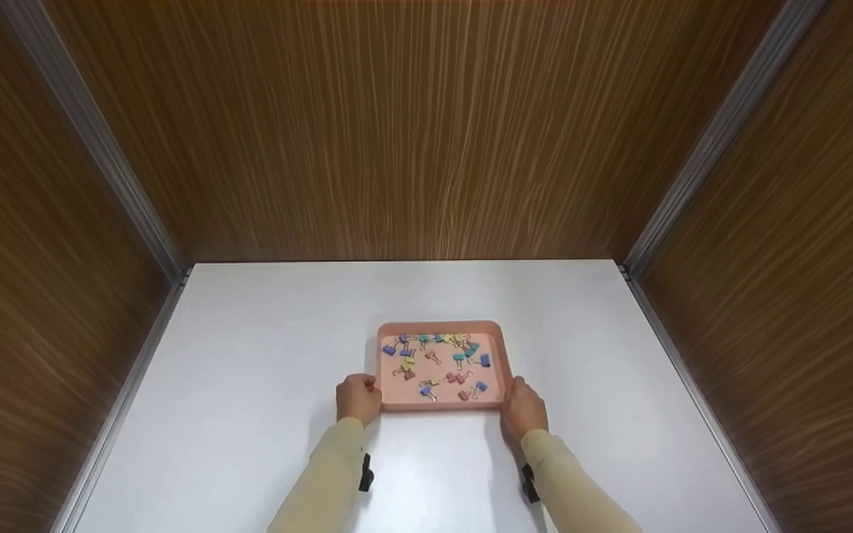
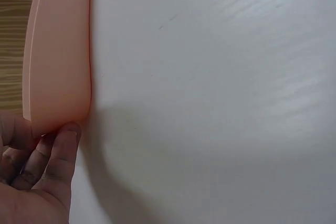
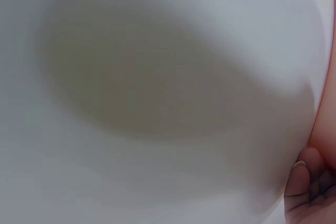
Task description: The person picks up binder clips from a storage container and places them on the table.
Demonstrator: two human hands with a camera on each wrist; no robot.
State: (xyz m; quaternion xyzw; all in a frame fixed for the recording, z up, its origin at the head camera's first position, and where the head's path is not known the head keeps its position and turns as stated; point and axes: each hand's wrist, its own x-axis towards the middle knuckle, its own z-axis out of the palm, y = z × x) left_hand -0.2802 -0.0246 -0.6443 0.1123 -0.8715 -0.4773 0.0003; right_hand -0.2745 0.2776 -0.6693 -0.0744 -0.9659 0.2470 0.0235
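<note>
A shallow pink tray [image 1: 441,406] lies on the white table, with several small binder clips [image 1: 485,360] in blue, teal, yellow and pink scattered over its floor. At the near left corner my left hand [image 1: 358,400] grips the tray's side. The left wrist view shows the thumb at the rim and the fingertips [image 2: 67,132] under the outer wall [image 2: 60,51]. My right hand [image 1: 525,411] holds the near right corner, its curled fingers against the outer wall [image 3: 326,124] in the right wrist view. Much of the right hand is cut off there.
The white table [image 1: 263,318] spreads out around the tray. Brown wood-grain panels [image 1: 397,133] stand at the back and on both sides, with grey metal strips [image 1: 93,133] along the corners. Each wrist wears a black device [image 1: 366,474].
</note>
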